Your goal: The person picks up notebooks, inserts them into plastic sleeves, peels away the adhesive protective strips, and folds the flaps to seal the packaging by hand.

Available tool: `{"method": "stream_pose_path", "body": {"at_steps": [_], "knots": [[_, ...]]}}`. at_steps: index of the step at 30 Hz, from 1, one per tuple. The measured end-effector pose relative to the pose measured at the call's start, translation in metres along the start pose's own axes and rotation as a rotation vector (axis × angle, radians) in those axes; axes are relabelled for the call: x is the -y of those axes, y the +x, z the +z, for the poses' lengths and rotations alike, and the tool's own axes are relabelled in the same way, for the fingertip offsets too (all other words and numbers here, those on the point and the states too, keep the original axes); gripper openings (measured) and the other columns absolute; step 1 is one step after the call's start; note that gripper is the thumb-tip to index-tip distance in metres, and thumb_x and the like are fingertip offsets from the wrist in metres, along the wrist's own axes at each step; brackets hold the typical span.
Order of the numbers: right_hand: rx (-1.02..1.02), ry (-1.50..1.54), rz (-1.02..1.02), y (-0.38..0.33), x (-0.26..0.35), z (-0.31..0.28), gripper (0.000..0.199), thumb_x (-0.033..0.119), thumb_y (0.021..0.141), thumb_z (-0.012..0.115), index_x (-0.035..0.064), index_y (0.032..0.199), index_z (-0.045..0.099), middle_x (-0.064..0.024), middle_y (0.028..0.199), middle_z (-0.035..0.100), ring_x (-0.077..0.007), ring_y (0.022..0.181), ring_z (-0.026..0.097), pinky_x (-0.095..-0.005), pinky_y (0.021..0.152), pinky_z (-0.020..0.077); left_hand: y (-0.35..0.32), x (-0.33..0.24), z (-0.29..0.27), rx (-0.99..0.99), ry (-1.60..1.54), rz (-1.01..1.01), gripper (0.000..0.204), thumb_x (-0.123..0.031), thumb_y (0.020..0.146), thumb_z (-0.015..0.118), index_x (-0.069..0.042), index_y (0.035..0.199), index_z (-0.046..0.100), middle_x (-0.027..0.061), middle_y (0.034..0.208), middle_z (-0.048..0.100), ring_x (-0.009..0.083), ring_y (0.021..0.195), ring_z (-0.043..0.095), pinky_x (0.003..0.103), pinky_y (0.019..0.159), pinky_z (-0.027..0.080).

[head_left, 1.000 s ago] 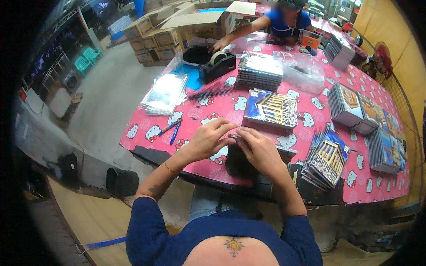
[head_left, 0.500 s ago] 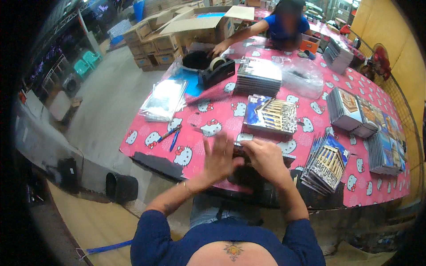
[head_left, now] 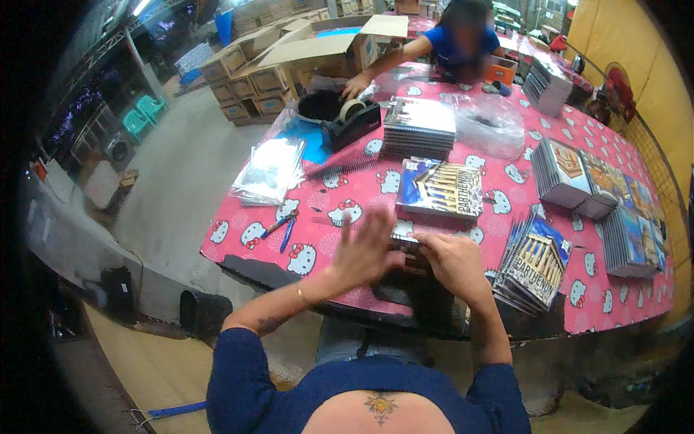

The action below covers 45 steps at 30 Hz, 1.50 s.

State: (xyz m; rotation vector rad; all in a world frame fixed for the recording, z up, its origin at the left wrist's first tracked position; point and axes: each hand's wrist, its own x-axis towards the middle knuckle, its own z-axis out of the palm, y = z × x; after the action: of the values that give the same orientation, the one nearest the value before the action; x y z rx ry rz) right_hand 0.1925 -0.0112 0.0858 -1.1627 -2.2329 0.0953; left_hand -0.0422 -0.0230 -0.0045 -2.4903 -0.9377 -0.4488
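Note:
My left hand (head_left: 367,249), smeared by motion, has its fingers stretched upward and its thumb out toward the right hand. My right hand (head_left: 457,266) is curled over a dark object with a patterned edge (head_left: 412,249) at the table's near side; the hands hide most of it. Just beyond lies a stack of spiral notebooks (head_left: 439,188) with a temple picture on the cover. To the right of my right hand, a fanned pile of similar notebooks (head_left: 533,262) rests near the table edge.
The table (head_left: 325,257) has a pink patterned cover. Pens (head_left: 287,230), clear plastic sleeves (head_left: 269,172), a tape dispenser (head_left: 352,123) and notebook stacks (head_left: 419,124) (head_left: 627,242) lie around. Across it a person (head_left: 463,47) reaches toward a dark round container (head_left: 320,105). Cardboard boxes (head_left: 253,83) stand behind.
My left hand has moved slightly to the right, fingers still stretched out. My right hand has shifted a little right and down. The person opposite still reaches toward the round container.

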Motion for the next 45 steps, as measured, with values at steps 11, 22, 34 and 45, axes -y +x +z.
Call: {"method": "stream_pose_path", "body": {"at_steps": [11, 22, 34, 45], "knots": [[0.024, 0.073, 0.051, -0.002, -0.003, -0.005, 0.026, 0.021, 0.087, 0.065, 0.0132, 0.112, 0.064, -0.0129, 0.088, 0.069, -0.0336, 0.078, 0.067, -0.0454, 0.066, 0.0507, 0.044, 0.007, -0.008, 0.003, -0.11, -0.036, 0.082, -0.058, 0.094, 0.044, -0.001, 0.151, 0.025, 0.0187, 0.159, 0.022, 0.0301, 0.149, 0.016, 0.061, 0.115, 0.005], [-0.082, 1.023, 0.271, -0.056, -0.052, -0.015, 0.088, 0.011, 0.076, 0.083, 0.0108, 0.147, 0.031, -0.0193, 0.126, 0.061, -0.0287, 0.121, 0.057, -0.0406, 0.103, 0.043, 0.074, 0.005, -0.035, 0.008, -0.03, -0.033, 0.081, -0.059, 0.096, 0.038, 0.0, 0.15, 0.026, 0.0203, 0.16, 0.017, 0.0332, 0.15, 0.009, 0.058, 0.117, -0.002], [-0.318, 1.19, 0.563, -0.061, -0.026, 0.033, 0.021, 0.005, 0.085, 0.075, 0.0021, 0.101, 0.061, -0.0032, 0.09, 0.067, -0.0096, 0.084, 0.065, -0.0258, 0.075, 0.0526, 0.029, -0.023, -0.001, 0.04, -0.051, 0.089, 0.09, -0.063, 0.092, 0.041, 0.003, 0.15, 0.023, 0.0252, 0.158, 0.018, 0.036, 0.149, 0.014, 0.063, 0.114, -0.003], [-0.213, 1.154, 0.463, -0.062, -0.041, 0.049, 0.019, 0.006, 0.091, 0.068, -0.0008, 0.108, 0.064, -0.0027, 0.094, 0.069, -0.0073, 0.085, 0.062, -0.0246, 0.076, 0.0506, 0.088, 0.006, -0.019, 0.026, -0.019, -0.185, 0.085, -0.062, 0.095, 0.035, 0.001, 0.151, 0.023, 0.0199, 0.161, 0.013, 0.0328, 0.151, 0.006, 0.059, 0.116, -0.006]]}}
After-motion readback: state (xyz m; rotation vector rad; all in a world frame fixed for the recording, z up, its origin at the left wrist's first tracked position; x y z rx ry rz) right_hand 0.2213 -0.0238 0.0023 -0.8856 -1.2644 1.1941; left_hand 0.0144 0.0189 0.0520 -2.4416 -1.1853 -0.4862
